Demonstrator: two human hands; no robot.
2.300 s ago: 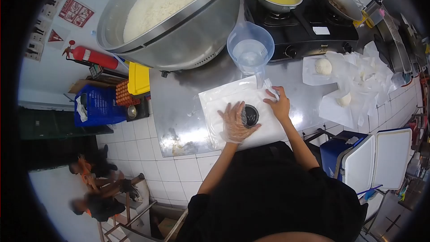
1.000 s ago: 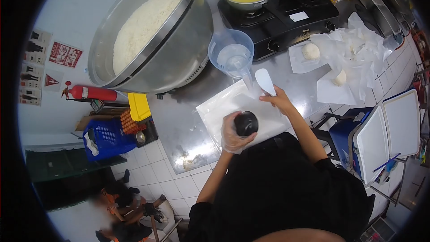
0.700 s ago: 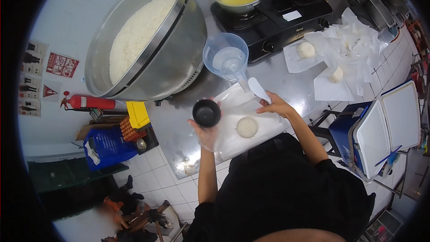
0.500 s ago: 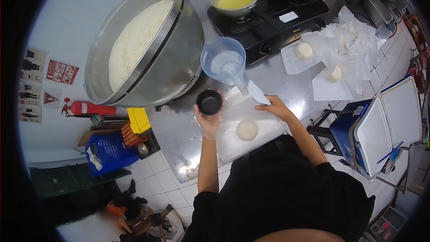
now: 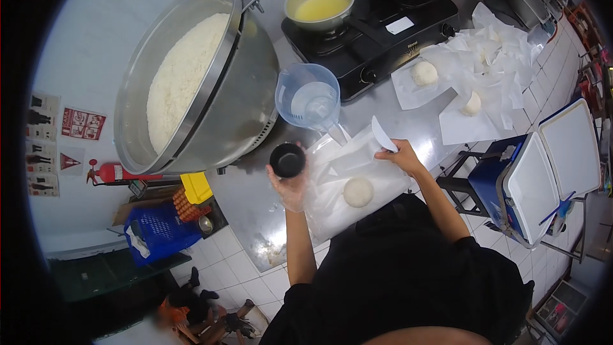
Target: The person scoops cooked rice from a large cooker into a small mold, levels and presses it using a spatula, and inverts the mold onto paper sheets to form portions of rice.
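Note:
My left hand (image 5: 291, 186), in a clear plastic glove, holds a small black bowl (image 5: 287, 160) with its mouth facing up. In my right hand (image 5: 403, 157) is a white paddle (image 5: 380, 134), gripped at its lower end. A round white rice mound (image 5: 358, 192) rests on white paper sheets (image 5: 333, 209) between and below my hands. Just beyond the sheets stands a clear blue-tinted jug (image 5: 309, 97) of water, its spout toward the paper.
A large metal pot (image 5: 254, 89) of rice is at the left. A pan of yellow liquid (image 5: 319, 4) sits on the black stove (image 5: 377, 45). Two rice mounds on papers (image 5: 465, 126) lie right. An open cooler (image 5: 498, 172) stands beside the table (image 5: 258, 243). People sit lower left.
The black bowl, earlier over the paper, was lifted off to the left and turned mouth up, uncovering the rice mound. My right hand has raised the paddle from the paper. The view has shifted.

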